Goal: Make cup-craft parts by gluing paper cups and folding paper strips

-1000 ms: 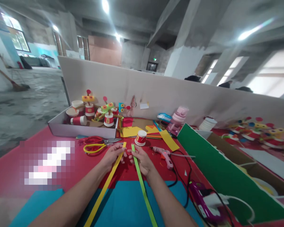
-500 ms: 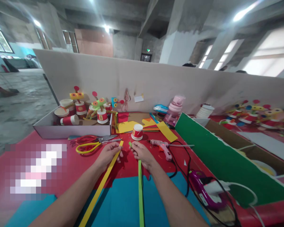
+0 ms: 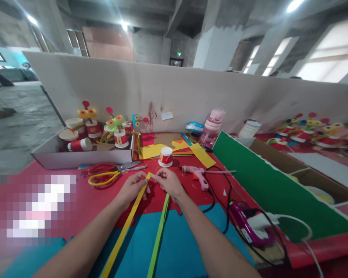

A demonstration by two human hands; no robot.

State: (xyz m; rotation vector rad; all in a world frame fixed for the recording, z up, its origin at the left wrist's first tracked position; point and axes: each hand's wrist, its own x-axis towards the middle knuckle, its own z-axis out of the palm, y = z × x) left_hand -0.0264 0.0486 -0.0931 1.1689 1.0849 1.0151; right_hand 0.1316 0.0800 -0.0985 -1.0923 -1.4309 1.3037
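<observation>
My left hand (image 3: 134,188) pinches the top end of a long yellow paper strip (image 3: 124,231). Beside it, my right hand (image 3: 168,183) grips a long green strip (image 3: 160,235), whose tip meets the yellow end between my fingertips. Both strips hang down toward me over blue sheets (image 3: 142,231). A red and white paper cup (image 3: 165,157) stands just beyond my hands. The pink glue gun (image 3: 197,173) lies right of my right hand. Yellow-handled scissors (image 3: 104,179) and a pen (image 3: 133,168) rest to the left of my left hand.
At the back left, a white box (image 3: 84,159) holds cups and paper-cup figures. Coloured paper (image 3: 153,150) lies behind the cup. On the right are a green-sided box (image 3: 249,185), a purple power strip (image 3: 246,224) with cables, and a pink bottle (image 3: 213,127).
My right hand has moved left, bringing the green strip's tip against the yellow strip's end. The green strip's lower part has swung left. The camera view has shifted slightly.
</observation>
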